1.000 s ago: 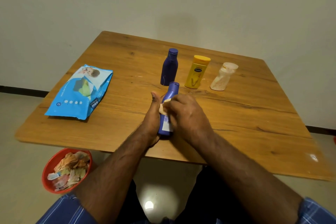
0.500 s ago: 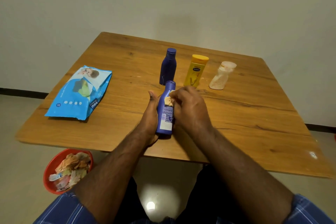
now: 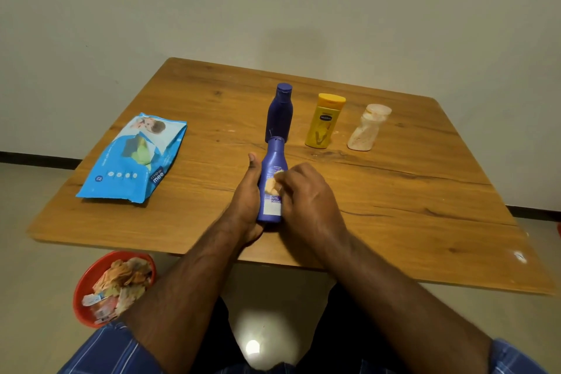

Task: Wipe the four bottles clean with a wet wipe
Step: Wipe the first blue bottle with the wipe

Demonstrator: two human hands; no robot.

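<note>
1. The light blue bottle (image 3: 272, 184) leans with its cap away from the person, its base near the front edge of the wooden tabletop (image 3: 394, 191), and every other place here is given from this bottle.
2. The left hand (image 3: 247, 191) grips the bottle from its left side, thumb pointing up alongside the body; the fingers wrap behind and are hidden.
3. The right hand (image 3: 303, 194) sits on the bottle's right side, fingers curled, pinching a small crumpled wet wipe (image 3: 272, 184) against the label on the bottle's front.
4. Directly behind the bottle's cap stands a dark blue bottle (image 3: 280, 114), upright and capped; the cap of the held bottle overlaps its base in this view, and whether they touch cannot be told.
5. Behind and to the right stands a yellow bottle (image 3: 323, 121), upright, with a dark oval label.
6. Farther right of that is a pale translucent bottle (image 3: 367, 127), upright, apart from the yellow one.
7. Well to the left lies a blue pack of wipes (image 3: 133, 159), flat on the tabletop.
8. Below and to the left, on the floor in front of the tabletop, sits a red bowl (image 3: 88, 279) holding crumpled used wipes.
</note>
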